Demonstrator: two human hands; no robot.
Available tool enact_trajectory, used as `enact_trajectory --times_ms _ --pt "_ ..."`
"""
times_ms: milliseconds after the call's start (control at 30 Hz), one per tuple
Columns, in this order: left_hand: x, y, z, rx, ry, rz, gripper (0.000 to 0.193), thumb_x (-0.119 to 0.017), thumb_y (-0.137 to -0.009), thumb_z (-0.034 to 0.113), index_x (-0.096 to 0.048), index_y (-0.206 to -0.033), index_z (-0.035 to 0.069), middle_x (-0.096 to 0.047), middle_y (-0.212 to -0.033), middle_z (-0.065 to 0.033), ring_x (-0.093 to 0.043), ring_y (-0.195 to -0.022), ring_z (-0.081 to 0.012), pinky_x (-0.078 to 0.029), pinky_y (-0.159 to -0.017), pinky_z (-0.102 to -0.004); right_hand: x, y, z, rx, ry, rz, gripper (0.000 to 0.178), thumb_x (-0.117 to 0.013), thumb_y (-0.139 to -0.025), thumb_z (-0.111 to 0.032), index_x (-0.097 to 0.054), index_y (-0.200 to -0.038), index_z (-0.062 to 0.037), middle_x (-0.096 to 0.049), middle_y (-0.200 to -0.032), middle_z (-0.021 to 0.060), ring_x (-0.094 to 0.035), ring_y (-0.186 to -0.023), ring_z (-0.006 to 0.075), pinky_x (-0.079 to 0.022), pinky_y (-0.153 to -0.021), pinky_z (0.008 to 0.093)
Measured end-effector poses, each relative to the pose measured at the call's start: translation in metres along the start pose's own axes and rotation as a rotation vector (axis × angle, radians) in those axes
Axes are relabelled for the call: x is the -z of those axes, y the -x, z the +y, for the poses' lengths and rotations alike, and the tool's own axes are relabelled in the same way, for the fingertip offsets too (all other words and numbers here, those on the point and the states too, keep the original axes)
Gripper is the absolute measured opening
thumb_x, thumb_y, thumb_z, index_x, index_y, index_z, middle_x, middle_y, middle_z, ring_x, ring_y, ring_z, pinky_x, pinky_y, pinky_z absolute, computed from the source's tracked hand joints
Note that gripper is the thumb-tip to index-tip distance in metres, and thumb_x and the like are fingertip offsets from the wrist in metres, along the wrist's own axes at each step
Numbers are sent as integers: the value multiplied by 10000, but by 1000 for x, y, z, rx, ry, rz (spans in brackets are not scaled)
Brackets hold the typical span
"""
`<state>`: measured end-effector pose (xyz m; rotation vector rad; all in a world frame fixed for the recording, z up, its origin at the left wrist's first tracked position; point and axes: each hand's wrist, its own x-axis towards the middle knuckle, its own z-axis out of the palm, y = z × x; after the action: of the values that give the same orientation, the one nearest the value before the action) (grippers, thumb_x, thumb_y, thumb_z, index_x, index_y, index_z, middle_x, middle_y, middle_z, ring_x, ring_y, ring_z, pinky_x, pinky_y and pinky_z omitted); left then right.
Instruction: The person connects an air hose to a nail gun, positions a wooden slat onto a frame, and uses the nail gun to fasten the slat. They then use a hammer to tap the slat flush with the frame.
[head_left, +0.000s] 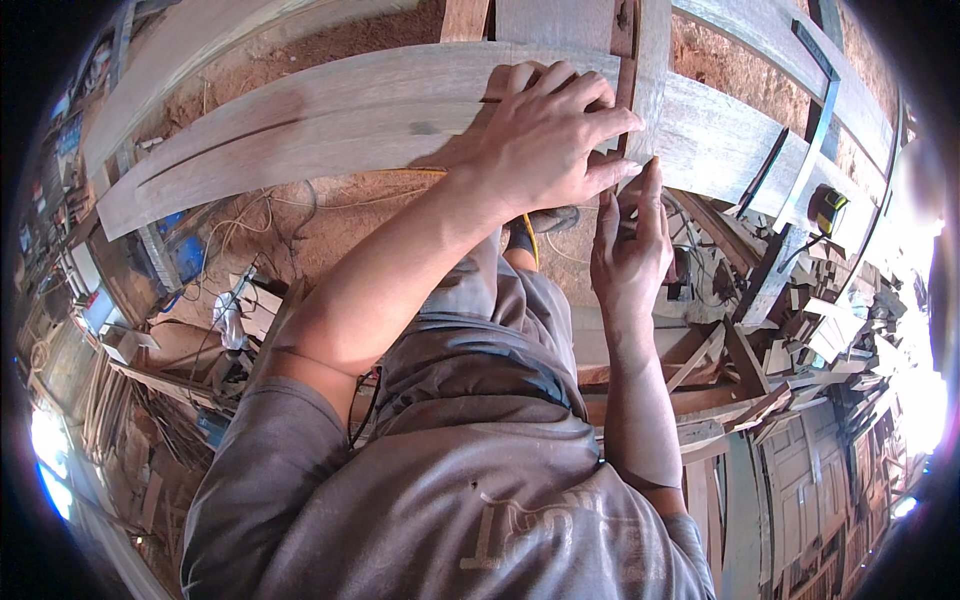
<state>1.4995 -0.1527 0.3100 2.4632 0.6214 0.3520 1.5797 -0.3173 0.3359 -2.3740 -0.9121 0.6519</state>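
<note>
My left hand [550, 135] lies over a long pale wooden board [400, 125], its fingers bent. Its thumb and forefinger stand apart and reach to the near end of a narrow wooden crosspiece [650, 70] that runs across the board. Just below that end is my right hand [637, 245], palm turned up, with thumb and fingers stretched and spread. One fingertip of it touches or nearly touches the crosspiece's end. No separate object can be made out in either hand.
On the board's right part lie a metal square [822, 125], a dark slim tool [765, 170] and a yellow-and-black tape measure [828, 208]. Wood offcuts [835, 325] pile up at the right. Cords [245, 225] trail over the dirt floor, near a blue container [188, 258].
</note>
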Motion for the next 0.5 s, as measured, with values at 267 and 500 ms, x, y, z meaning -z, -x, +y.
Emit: enact_trajectory --times_ms 267,500 --pt "-4 -1 0 10 22 12 408 -881 -824 450 -806 -1192 289 -684 -1099 64 -614 -1116 -178 -412 -991 -389 0 0 1 -9 -19 -6 650 -682 -1028 -139 -418 -1595 38 -695 -971 175 -705 -869 316 -589 -769 435" --pt "-2 -1 3 33 25 -3 396 -870 -840 475 -806 -1174 271 -683 -1116 63 -602 -1155 -181 -376 -1048 -451 21 -6 28 80 99 82 565 -702 -1030 -187 -540 -1542 -14 -664 -1250 198 -632 -1102 364 -507 -992 463"
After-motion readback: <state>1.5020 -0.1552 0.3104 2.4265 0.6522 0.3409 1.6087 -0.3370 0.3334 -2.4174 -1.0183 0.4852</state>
